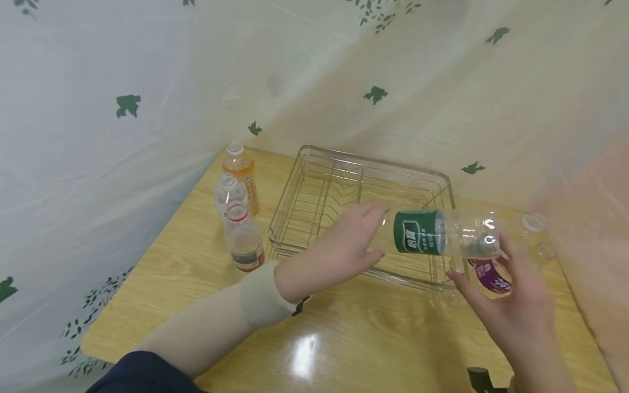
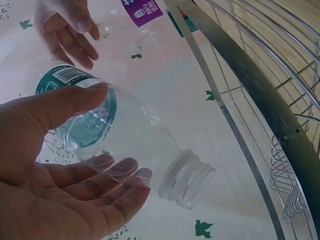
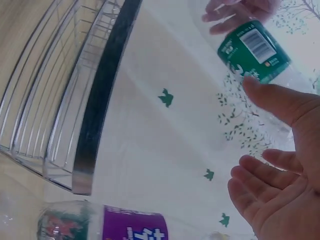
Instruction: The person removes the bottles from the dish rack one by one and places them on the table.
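Observation:
A clear plastic bottle with a green label lies sideways in the air over the right part of a wire basket. My left hand holds its neck end. In the left wrist view the thumb crosses the bottle and the fingertips show through the plastic; the uncapped mouth points away from the palm. My right hand is beside the bottle's base, thumb and fingers spread. The right wrist view shows those fingers relaxed; whether they touch the base I cannot tell.
Several uncapped bottles stand left of the basket, among them an orange-tinted bottle and a red-ringed bottle. To the basket's right is a purple-labelled bottle. A patterned curtain hangs behind the wooden table.

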A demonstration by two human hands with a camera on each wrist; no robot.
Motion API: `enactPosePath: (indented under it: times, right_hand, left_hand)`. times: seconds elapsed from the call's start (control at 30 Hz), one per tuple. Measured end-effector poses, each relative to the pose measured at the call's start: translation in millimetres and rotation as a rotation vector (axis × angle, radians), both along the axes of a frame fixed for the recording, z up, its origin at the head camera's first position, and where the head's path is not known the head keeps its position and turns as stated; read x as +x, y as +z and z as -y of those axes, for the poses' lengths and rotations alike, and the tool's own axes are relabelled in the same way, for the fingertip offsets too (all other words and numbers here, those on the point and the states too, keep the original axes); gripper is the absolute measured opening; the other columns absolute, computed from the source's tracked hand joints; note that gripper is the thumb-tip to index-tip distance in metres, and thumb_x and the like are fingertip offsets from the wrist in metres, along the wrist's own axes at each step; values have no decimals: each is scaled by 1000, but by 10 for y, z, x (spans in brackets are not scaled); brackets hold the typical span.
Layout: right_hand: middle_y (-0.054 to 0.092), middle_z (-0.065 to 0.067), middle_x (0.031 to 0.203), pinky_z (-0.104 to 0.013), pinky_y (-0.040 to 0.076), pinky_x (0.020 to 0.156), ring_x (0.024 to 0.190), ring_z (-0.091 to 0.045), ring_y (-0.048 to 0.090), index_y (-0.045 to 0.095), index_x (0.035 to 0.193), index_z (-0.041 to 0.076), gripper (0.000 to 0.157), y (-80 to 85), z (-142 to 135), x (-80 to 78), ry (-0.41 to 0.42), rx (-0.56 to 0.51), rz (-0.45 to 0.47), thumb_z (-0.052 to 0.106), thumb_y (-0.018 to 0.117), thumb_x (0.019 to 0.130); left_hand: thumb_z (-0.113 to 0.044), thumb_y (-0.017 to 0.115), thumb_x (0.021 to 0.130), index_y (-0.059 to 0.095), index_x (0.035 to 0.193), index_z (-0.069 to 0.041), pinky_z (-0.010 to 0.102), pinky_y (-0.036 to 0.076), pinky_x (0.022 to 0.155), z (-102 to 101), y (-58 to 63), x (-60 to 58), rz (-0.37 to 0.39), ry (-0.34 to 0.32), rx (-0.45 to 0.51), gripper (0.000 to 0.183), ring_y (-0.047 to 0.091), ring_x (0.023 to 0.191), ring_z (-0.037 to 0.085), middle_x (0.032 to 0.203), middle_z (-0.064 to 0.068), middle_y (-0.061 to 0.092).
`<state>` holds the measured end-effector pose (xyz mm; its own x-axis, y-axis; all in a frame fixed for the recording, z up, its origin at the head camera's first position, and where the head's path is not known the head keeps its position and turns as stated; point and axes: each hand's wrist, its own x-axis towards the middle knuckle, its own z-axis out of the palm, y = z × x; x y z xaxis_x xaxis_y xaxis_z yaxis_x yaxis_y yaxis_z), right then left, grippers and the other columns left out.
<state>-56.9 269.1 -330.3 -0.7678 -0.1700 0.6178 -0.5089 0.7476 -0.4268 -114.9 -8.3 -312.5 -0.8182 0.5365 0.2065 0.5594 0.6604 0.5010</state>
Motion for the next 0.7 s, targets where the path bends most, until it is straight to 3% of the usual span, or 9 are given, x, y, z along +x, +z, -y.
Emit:
enactPosePath:
  times: [0.13, 0.2, 0.33, 0.47, 0.7]
  right_hand:
    - [56, -12, 143, -17, 36, 107, 126, -38, 54, 47, 153, 10, 98, 38, -3, 42, 10, -5, -14, 53, 87, 74]
    - [54, -12, 147, -15, 34, 107, 125, -45, 53, 47, 153, 11, 101, 52, -3, 65, -1, -4, -7, 58, 86, 73]
    - [54, -17, 145, -15, 32, 109, 127, -41, 52, 47, 152, 7, 104, 96, 25, 93, 6, 14, -23, 72, 75, 75]
    - [56, -23, 139, -20, 33, 111, 130, -26, 50, 48, 149, -1, 103, 187, 110, 120, 69, 37, -80, 73, 70, 79]
    - [55, -25, 138, -17, 37, 108, 127, -25, 52, 49, 144, -8, 96, 298, 255, 187, 154, 53, -133, 65, 70, 85]
  left_hand:
    - [-18, 81, 88, 43, 149, 0, 31, 35, 114, 47, 7, 33, -4, -1, -29, 75, 45, 135, 26, 149, 13, 49]
    - [-18, 81, 88, 44, 149, 0, 31, 36, 114, 64, 5, 50, -12, -9, -43, 74, 46, 134, 26, 147, 13, 50]
    - [-17, 81, 88, 44, 148, 1, 31, 37, 113, 93, 1, 93, -34, -23, -70, 72, 46, 132, 27, 146, 14, 50]
    - [-15, 80, 87, 45, 146, 2, 32, 39, 112, 121, -8, 139, -69, -31, -97, 70, 47, 130, 27, 144, 14, 51]
    - [-12, 79, 86, 47, 144, 3, 30, 42, 108, 133, -43, 203, -150, -16, -152, 68, 51, 123, 26, 134, 14, 55]
